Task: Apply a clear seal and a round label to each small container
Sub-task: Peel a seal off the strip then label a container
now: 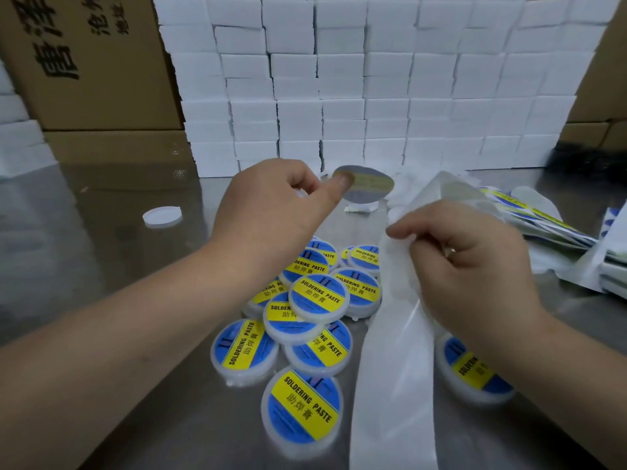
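Observation:
My left hand (271, 201) pinches a round label (364, 188) by its edge and holds it in the air, back side toward me, with blue and yellow print showing through. My right hand (468, 262) grips a long white backing strip (390, 385) that runs from the table's back right down to the front edge. Below my hands lies a pile of small round white containers (305, 334), each with a blue and yellow "SOLDERING PASTE" label on its lid. One more labelled container (471, 371) sits partly hidden under my right wrist.
A wall of stacked white boxes (373, 89) stands at the back of the steel table (118, 266). Brown cartons (88, 62) rise at the back left. A bare white lid (162, 216) lies at the left. Label sheets (543, 218) are heaped at the right.

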`<state>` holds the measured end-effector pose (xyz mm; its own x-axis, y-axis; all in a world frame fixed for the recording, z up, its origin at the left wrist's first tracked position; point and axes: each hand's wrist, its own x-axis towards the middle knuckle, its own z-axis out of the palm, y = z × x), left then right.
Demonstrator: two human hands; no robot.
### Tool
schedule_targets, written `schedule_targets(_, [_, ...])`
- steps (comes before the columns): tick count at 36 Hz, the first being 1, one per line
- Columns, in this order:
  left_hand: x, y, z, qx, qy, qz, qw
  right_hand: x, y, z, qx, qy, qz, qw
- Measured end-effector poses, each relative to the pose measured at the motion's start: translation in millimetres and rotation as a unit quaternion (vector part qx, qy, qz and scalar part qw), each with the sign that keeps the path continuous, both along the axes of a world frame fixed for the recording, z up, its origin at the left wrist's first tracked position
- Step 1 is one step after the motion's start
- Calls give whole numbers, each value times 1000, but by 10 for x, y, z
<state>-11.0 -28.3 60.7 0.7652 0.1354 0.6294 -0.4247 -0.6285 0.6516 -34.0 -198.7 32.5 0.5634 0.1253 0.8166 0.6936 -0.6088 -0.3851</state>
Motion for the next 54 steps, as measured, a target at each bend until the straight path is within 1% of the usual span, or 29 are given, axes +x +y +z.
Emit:
schedule_targets(3, [-40, -16, -8, 62, -43, 23, 997, -13, 10, 5, 55, 75, 22, 995])
schedule_targets(7, [-90, -26, 7, 146, -71, 32, 986, -18, -1, 36, 143, 163, 75, 973])
schedule_targets(12, [-112, 7, 33, 225, -118, 28, 967, -29, 0, 49, 209, 198, 76, 955])
schedule_targets(17, [-115, 5, 30, 267, -171, 23, 948, -21, 30, 48, 225, 212, 44, 950])
schedule_targets(21, [-89, 26, 8, 289, -180, 10, 940, -12, 41, 46, 254, 244, 47, 935])
schedule_targets(23, [-63, 42, -11, 298, -170, 11, 939, -11, 41, 44, 260, 251, 48, 931])
schedule_targets(26, [-1, 66, -11, 297, -95, 45, 949, 9, 17, 50, 277, 236, 38, 931])
schedule_targets(28, [54, 83, -12, 250, -37, 69, 965, 19, -5, 67, 287, 222, 38, 931])
schedule_targets(30, [85, 92, -21, 173, 7, 63, 983, 13, -4, 80, 285, 219, 53, 932])
schedule_targets(32, [97, 93, -16, 98, 53, 28, 993, -1, 21, 67, 280, 225, 77, 930])
schedule_targets(34, [101, 71, -25, -18, 112, -34, 993, -16, 51, 49, 270, 231, 96, 930])
schedule_targets(36, [119, 19, -17, -154, 154, -82, 973, -26, 66, 42, 262, 234, 111, 930])
schedule_targets(37, [109, -9, 4, -218, 177, -99, 955, -29, 67, 42, 260, 234, 117, 929])
schedule_targets(38, [103, -1, 14, -266, 195, -125, 936, -29, 69, 44, 259, 234, 121, 929])
schedule_targets(40, [131, -11, 5, -333, 215, -143, 907, -26, 68, 44, 254, 232, 127, 930])
schedule_targets(41, [140, -10, 3, -353, 224, -137, 898, -25, 67, 41, 249, 233, 130, 931])
schedule_targets(42, [149, -20, -10, -353, 222, -143, 897, -24, 66, 36, 242, 235, 132, 932])
schedule_targets(44, [116, -68, 0, -370, 249, -173, 878, -26, 68, 25, 231, 248, 142, 930])
schedule_targets(45, [98, -89, 1, -342, 255, -197, 883, -29, 71, 21, 226, 257, 147, 928])
schedule_targets(46, [97, -100, -2, -325, 248, -209, 888, -32, 72, 17, 222, 263, 151, 927])
schedule_targets(48, [81, -108, -8, -317, 230, -254, 884, -36, 71, 14, 215, 267, 152, 927])
schedule_targets(51, [32, -119, 9, -314, 215, -311, 871, -38, 66, 22, 217, 266, 151, 927])
schedule_targets(54, [20, -129, -4, -342, 223, -347, 845, -33, 67, 30, 227, 265, 160, 923])
